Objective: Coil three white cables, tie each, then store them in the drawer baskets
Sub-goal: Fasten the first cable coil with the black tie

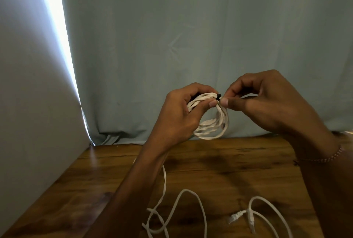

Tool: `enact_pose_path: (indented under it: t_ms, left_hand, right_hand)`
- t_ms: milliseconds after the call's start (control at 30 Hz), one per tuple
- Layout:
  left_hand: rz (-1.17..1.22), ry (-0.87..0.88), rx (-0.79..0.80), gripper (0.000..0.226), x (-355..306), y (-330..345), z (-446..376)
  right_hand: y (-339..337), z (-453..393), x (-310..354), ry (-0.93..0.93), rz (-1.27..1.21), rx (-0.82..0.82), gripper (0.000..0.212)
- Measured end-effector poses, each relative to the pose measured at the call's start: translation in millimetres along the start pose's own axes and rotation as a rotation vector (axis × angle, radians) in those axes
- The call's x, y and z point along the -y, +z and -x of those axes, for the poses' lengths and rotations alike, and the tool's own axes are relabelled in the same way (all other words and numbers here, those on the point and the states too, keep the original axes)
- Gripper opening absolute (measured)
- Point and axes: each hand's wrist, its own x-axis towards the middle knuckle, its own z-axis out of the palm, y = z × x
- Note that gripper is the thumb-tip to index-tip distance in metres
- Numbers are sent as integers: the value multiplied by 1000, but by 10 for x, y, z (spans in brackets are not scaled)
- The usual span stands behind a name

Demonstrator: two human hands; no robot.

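Two hands are working: the left hand [179,115] is gripping the coiled white cable [210,123] while the right hand [267,102] is pinching the black tie [218,97]. A slip could be letting the loops spring loose.

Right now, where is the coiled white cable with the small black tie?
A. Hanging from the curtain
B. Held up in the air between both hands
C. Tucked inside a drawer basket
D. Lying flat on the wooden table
B: the left hand grips the coiled cable above the table while the right hand pinches the black tie on it.
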Motion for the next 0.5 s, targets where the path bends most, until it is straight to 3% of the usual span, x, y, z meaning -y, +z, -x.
enact_pose_path:
  t_ms: [500]
  left_hand:
    - [-170,97,-83,19,-70,6,-7]
  right_hand:
    - [36,23,40,-28,10,-55,7]
